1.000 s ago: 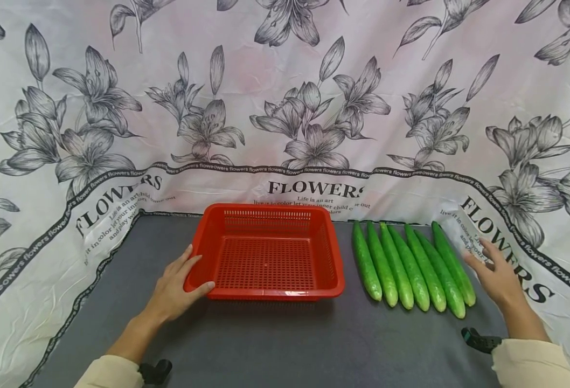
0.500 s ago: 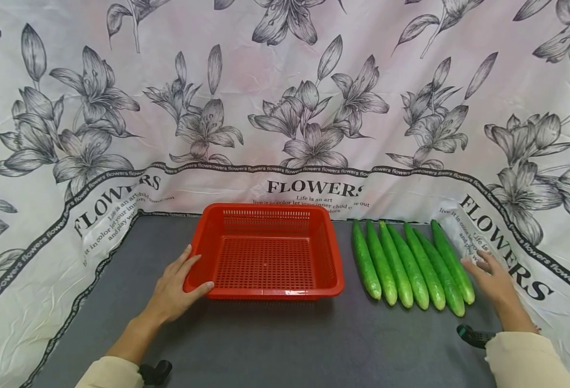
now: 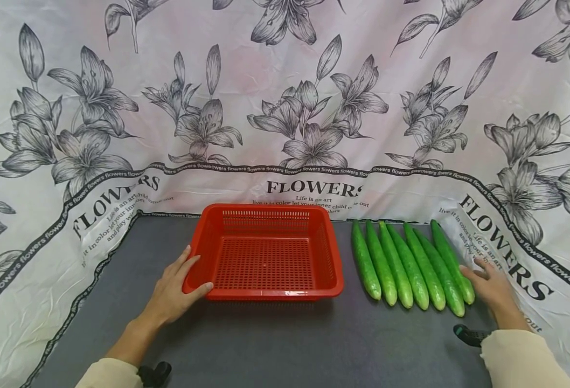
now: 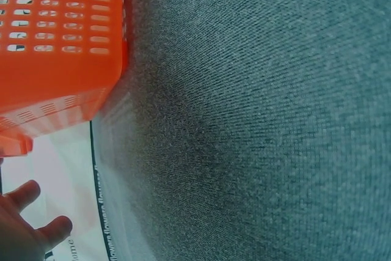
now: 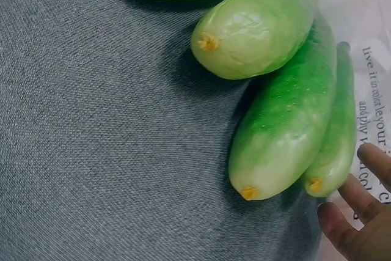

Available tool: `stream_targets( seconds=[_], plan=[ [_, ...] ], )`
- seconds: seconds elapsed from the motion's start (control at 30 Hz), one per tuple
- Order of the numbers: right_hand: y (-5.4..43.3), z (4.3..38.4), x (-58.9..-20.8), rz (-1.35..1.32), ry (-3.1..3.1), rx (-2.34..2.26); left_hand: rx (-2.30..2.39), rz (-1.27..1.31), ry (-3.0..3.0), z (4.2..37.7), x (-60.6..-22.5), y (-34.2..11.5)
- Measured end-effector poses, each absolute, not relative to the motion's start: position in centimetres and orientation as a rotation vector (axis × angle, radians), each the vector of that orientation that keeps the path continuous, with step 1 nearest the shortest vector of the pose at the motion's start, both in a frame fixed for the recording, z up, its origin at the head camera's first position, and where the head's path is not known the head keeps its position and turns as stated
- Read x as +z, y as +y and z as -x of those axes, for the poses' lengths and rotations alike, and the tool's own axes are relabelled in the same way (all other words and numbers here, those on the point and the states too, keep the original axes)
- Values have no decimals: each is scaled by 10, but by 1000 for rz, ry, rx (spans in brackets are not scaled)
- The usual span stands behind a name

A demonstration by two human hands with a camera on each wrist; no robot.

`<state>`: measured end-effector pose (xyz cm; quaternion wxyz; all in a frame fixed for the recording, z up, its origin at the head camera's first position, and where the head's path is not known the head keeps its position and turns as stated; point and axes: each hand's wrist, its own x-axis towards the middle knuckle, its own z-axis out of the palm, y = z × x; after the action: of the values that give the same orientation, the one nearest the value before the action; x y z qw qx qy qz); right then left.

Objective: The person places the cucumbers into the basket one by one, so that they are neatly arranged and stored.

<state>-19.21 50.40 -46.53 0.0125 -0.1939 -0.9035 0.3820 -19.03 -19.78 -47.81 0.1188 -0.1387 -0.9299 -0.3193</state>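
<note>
A red plastic basket [image 3: 275,294] with slotted walls stands at the centre of the table. My left hand [image 3: 171,291] lies at its left side, fingers spread and the thumb at the front left corner of the rim. In the left wrist view, loose fingers [image 4: 24,197] show below the basket wall [image 4: 55,77]. To the right of the basket lie several green cucumbers side by side. My right hand [image 3: 495,291] is beside the rightmost cucumber [image 3: 452,261], fingers parted and holding nothing. The right wrist view has its fingertips close to that cucumber's pale end [image 5: 327,172].
The table has a dark grey cloth top [image 3: 285,345]. A white flower-printed curtain [image 3: 304,129] rises behind it and drapes along both sides. Other cucumbers [image 3: 394,264] lie between the basket and the rightmost one.
My right hand has moved left and slightly down, closer to the rightmost cucumber. The left hand, basket and cucumbers have stayed in place.
</note>
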Motion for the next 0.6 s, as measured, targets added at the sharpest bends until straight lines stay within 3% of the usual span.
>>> stream_targets(
  seconds=[0.2, 0.6],
  plan=[
    [503, 194, -471, 696, -2792, 1376, -927, 414, -2707, 190, -478, -198],
    [502, 195, -479, 718, -2835, 1306, -931, 404, -2711, 190, -478, -198]
  ],
)
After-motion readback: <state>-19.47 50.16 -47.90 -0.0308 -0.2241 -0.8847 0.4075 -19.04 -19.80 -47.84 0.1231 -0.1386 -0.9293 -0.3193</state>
